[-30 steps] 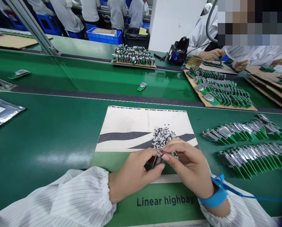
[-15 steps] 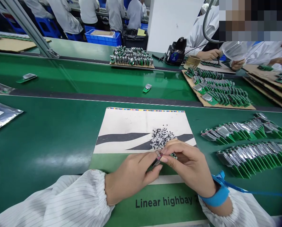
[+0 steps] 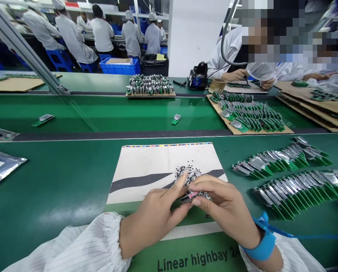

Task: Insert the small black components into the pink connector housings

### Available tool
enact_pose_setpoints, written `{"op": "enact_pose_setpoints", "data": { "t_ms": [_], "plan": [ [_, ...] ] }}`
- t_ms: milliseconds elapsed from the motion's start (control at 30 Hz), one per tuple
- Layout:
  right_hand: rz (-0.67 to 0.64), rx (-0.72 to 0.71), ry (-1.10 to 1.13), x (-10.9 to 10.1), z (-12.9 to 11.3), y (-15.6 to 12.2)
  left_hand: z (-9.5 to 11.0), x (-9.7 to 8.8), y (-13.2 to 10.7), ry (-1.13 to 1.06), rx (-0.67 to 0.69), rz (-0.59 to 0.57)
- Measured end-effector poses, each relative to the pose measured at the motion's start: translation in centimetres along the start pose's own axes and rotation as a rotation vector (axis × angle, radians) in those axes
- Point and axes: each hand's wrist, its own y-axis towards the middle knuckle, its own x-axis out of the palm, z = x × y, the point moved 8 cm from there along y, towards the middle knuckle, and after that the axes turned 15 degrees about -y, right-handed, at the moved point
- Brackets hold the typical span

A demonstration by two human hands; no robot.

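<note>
A small circuit board (image 3: 188, 198) with a metal-cased part, a pink patch and thin leads is between my two hands. My right hand (image 3: 222, 198) pinches its right end between thumb and fingertips. The thumb of my left hand (image 3: 157, 211) touches its lower left edge, while the left index finger stretches up past it; the other left fingers are mostly hidden. Just beyond my fingertips, a heap of tiny black-and-silver components (image 3: 190, 172) lies on the printed cardboard sheet (image 3: 146, 158), partly covered by my hands.
Rows of green boards (image 3: 299, 190) stand at the right. Past the bench edge, single boards (image 3: 176, 119) lie on a green belt (image 3: 114, 113). A loaded cardboard tray (image 3: 233, 130) bridges the belt's far right. A silver bag (image 3: 4, 166) lies left; a co-worker's hand (image 3: 234, 75) works opposite.
My left index finger has lifted off the circuit board and straightened. The right hand stays pinched at the board. The view has tilted up, showing more of the people behind.
</note>
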Motion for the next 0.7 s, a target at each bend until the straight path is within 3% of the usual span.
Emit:
{"op": "enact_pose_setpoints", "data": {
  "t_ms": [167,267,367,500,600,700],
  "plan": [
    [0.057,0.190,0.179,-1.1,1.7,0.1,0.9,-0.5,2.8,0.039,0.040,-0.189],
    [0.119,0.294,0.336,-2.2,2.4,-0.2,0.3,-3.0,7.1,0.003,0.051,-0.168],
    [0.138,0.342,0.560,-2.7,2.3,-0.7,-4.1,-5.7,13.8,0.200,-0.136,-0.009],
    [0.015,0.426,0.936,-1.1,2.0,-1.9,-11.2,-5.9,21.9,0.364,-0.230,0.020],
    [-0.025,0.525,1.156,0.1,2.6,-3.7,-15.6,-4.6,24.8,0.424,-0.306,-0.007],
    [0.066,0.633,1.171,-0.3,4.2,-5.7,-17.3,-3.4,25.5,0.421,-0.336,-0.031]
  ]
}}
